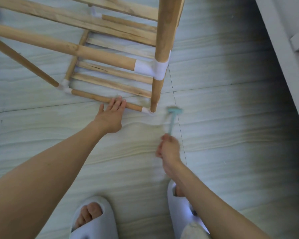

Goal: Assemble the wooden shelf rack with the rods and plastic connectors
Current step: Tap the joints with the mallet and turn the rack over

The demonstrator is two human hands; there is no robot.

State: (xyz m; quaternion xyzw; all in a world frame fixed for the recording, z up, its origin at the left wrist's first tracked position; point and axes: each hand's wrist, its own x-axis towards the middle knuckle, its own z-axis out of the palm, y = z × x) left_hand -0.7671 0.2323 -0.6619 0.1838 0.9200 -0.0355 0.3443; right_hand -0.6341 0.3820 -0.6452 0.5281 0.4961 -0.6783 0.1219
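Note:
The wooden shelf rack stands on the tiled floor, its round rods joined by white plastic connectors. My left hand lies flat with straight fingers on the bottom front rod, near the low corner connector. My right hand grips the handle of a small teal mallet. The mallet's head is blurred and sits just right of that low corner connector, beside the upright rod. Slatted shelf boards lie inside the frame.
My two feet in white slippers stand at the bottom of the view. A white cabinet edge runs along the right side. Open tile floor lies between my feet and the rack.

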